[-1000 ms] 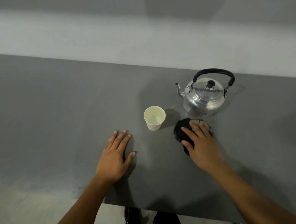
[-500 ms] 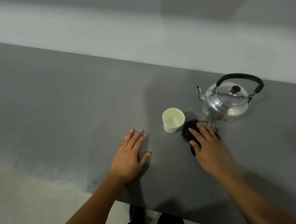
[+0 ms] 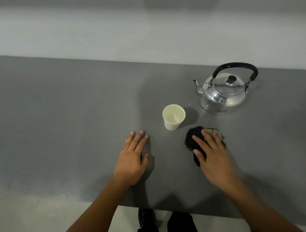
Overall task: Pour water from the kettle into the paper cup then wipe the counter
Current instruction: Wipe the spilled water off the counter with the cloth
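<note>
A shiny metal kettle (image 3: pixel 223 94) with a black handle stands upright at the right rear of the grey counter (image 3: pixel 68 111), spout pointing left. A white paper cup (image 3: pixel 173 117) stands upright to its left front, with clear liquid in it. A dark cloth (image 3: pixel 192 140) with a tan patch lies in front of the kettle. My right hand (image 3: pixel 212 153) presses flat on the cloth, fingers spread over it. My left hand (image 3: pixel 133 159) rests flat on the counter, left of the cup, holding nothing.
The counter's near edge (image 3: pixel 171 208) runs just in front of my arms, with pale floor and my dark shoes (image 3: pixel 145 221) below. A light wall (image 3: pixel 144 36) rises behind the counter's far edge. A small wet spot (image 3: pixel 188 104) lies between cup and kettle.
The view has swung, so cup, kettle and hands sit further right in frame. My right hand with the cloth has slid slightly toward me. My left hand stays flat.
</note>
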`<action>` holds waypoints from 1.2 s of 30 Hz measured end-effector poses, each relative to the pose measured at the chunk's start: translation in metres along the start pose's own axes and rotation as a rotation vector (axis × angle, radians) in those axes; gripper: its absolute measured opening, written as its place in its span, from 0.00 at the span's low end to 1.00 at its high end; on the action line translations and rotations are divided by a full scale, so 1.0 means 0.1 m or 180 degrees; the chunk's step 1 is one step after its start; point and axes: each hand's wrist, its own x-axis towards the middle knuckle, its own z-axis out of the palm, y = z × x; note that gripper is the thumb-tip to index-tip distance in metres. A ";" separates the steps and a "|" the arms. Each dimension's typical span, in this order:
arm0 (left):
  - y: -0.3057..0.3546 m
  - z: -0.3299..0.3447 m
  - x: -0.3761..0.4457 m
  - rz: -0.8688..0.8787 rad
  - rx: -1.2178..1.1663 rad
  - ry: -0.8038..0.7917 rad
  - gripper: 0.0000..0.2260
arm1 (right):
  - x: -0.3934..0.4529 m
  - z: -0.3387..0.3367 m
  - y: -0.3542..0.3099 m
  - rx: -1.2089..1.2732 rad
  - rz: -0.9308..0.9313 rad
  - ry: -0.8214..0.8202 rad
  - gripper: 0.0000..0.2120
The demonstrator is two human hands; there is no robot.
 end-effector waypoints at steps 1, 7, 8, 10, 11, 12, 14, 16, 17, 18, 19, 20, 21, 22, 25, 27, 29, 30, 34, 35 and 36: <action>-0.01 -0.01 0.00 0.0033 -0.0045 0.0003 0.27 | 0.05 0.02 -0.10 -0.0003 0.0096 0.0039 0.23; -0.06 -0.08 -0.01 0.0103 -0.0324 -0.0015 0.29 | -0.17 0.21 -0.63 0.0115 -0.0506 -0.0063 0.23; -0.07 -0.09 0.00 0.0119 -0.0375 -0.0040 0.29 | -0.31 0.25 -0.66 0.0098 -0.0703 -0.0147 0.23; -0.08 -0.11 0.01 0.0147 -0.0433 -0.0087 0.29 | -0.60 0.27 -0.60 0.0135 -0.1091 -0.0332 0.23; -0.09 -0.11 0.00 0.0165 -0.0435 -0.0104 0.30 | -0.72 0.26 -0.53 0.0184 -0.1205 -0.0398 0.23; -0.11 -0.11 0.00 0.0175 -0.0422 -0.0111 0.30 | -0.82 0.24 -0.42 0.0217 -0.1243 -0.0444 0.23; -0.12 -0.11 0.00 0.0192 -0.0391 -0.0098 0.30 | -0.89 0.16 -0.19 0.0238 -0.1042 -0.0443 0.23; -0.14 -0.10 0.01 0.0227 -0.0368 -0.0093 0.29 | -0.78 0.09 -0.05 0.0249 -0.0636 -0.0279 0.23; -0.14 -0.11 0.02 0.0236 -0.0367 -0.0103 0.29 | -0.68 0.08 -0.06 0.0204 -0.0441 -0.0186 0.24; -0.16 -0.11 0.02 0.0232 -0.0381 -0.0119 0.29 | -0.57 0.08 -0.11 0.0139 -0.0293 -0.0096 0.24; -0.18 -0.13 0.01 0.0221 -0.0401 -0.0133 0.29 | -0.47 0.10 -0.21 0.0085 -0.0203 -0.0005 0.23; -0.21 -0.15 0.00 0.0217 -0.0411 -0.0121 0.28 | -0.37 0.14 -0.34 0.0057 -0.0147 0.0075 0.23; -0.25 -0.18 -0.02 0.0234 -0.0398 -0.0076 0.28 | -0.30 0.19 -0.49 0.0040 -0.0100 0.0137 0.22; -0.30 -0.21 -0.04 0.0269 -0.0363 -0.0011 0.28 | -0.26 0.24 -0.66 0.0027 -0.0054 0.0174 0.22; -0.51 -0.34 -0.17 0.0336 -0.0298 0.0169 0.27 | -0.36 0.43 -1.12 0.0160 -0.0211 0.0184 0.23; -0.69 -0.42 -0.28 0.0192 -0.0258 0.0258 0.26 | -0.55 0.52 -1.24 0.0182 -0.0729 -0.0025 0.23; -0.84 -0.49 -0.38 -0.0020 -0.0192 0.0324 0.25 | -0.69 0.53 -1.15 0.0292 -0.1190 -0.0232 0.22; -0.89 -0.51 -0.43 -0.0124 -0.0169 0.0352 0.25 | -0.70 0.50 -1.06 0.0378 -0.1265 -0.0256 0.22; -0.99 -0.55 -0.54 -0.0303 -0.0158 0.0346 0.26 | -0.44 0.41 -1.01 0.0446 -0.0640 -0.0033 0.21; -0.99 -0.54 -0.55 -0.0301 -0.0164 0.0331 0.26 | -0.33 0.41 -1.09 0.0439 -0.0504 -0.0018 0.22; -0.99 -0.54 -0.56 -0.0296 -0.0164 0.0322 0.26 | -0.21 0.43 -1.19 0.0433 -0.0473 -0.0022 0.22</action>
